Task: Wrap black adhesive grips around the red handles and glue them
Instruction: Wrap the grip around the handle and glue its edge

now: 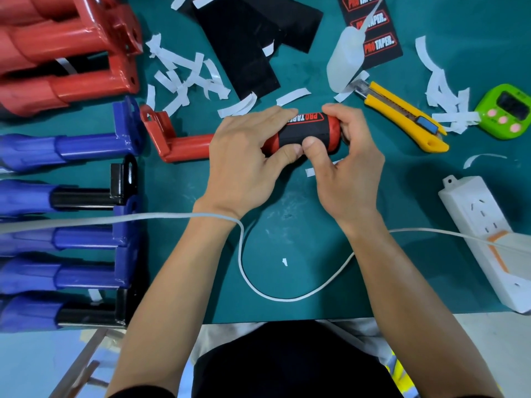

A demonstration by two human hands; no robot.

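Black grip (301,134) wraps the red handle (184,146), lying sideways.

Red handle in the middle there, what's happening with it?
A person is fitting a black adhesive grip onto the red handle. The left hand and right hand both hold the handle, thumbs pressing the grip's edge down. The grip is already wrapped around it. White backing strips, spare black grips, a glue bottle and a yellow utility knife lie beyond.

Red handle (186,143), black wrap (298,133) with red-white lettering; teal mat (287,196); yellow knife (402,113); green timer (486,102).
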